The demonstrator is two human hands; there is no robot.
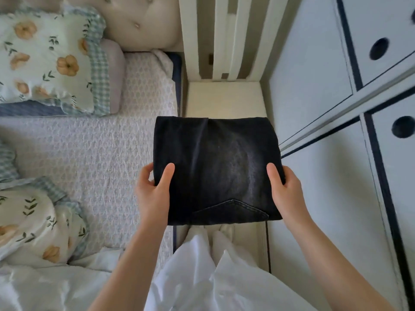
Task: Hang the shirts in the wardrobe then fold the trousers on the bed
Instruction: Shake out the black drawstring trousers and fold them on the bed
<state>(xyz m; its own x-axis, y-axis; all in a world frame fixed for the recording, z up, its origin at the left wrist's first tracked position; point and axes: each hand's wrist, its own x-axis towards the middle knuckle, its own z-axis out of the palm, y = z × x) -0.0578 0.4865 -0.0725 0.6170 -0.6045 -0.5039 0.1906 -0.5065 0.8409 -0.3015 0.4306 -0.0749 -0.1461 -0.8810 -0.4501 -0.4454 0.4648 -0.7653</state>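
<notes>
Folded black trousers (pixel 216 169) are held beside the bed's (pixel 89 153) right edge, over the floor gap. Left hand (pixel 152 189) and right hand (pixel 286 189) grip opposite sides, thumbs on top, fingers underneath.

The black denim trousers (pixel 215 167) are folded into a compact, roughly square bundle, with the point of a stitched back pocket showing at the near edge. The left hand (pixel 152 189) and right hand (pixel 287 187) grip opposite sides, thumbs on top. The bundle sits flat, above the gap between the bed (pixel 94 153) and the white wardrobe (pixel 325 198).
</notes>
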